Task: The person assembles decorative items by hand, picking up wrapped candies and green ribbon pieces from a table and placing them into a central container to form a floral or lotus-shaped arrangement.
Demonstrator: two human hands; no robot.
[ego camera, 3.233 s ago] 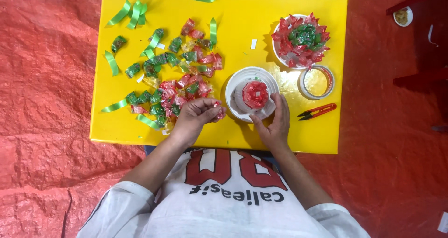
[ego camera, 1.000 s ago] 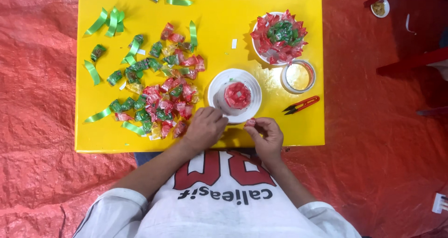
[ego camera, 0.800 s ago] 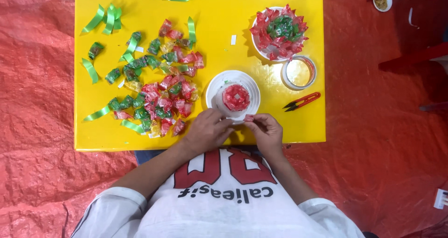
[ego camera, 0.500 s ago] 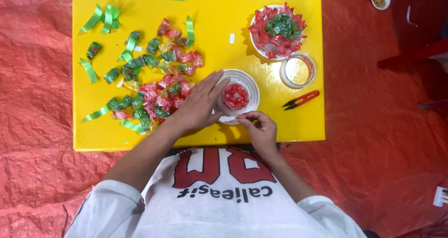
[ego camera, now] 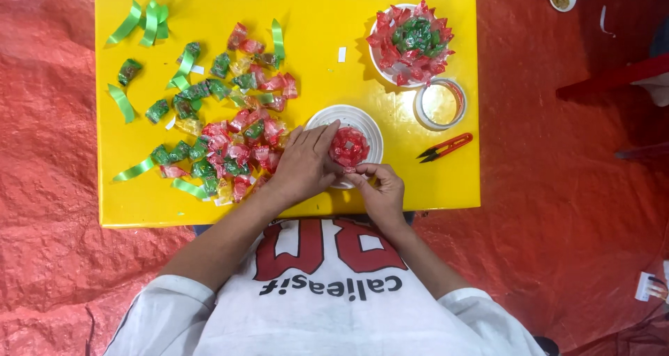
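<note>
Both hands had come in closer to the red candy ring (ego camera: 349,147) since a moment before. It sat in the middle of the white plate (ego camera: 371,127) on the yellow table (ego camera: 313,21). The left hand (ego camera: 304,164) lay flat and loose beside the ring, with its fingertips touching it. The right hand (ego camera: 380,188) pinched the near edge of the ring with thumb and finger. To do this bit well, it seemed best to hold the ring still and press gently, so nothing slid. A heap of loose candies (ego camera: 237,143) lay just left of the plate. Red snips (ego camera: 446,147) rested well off to the right.
</note>
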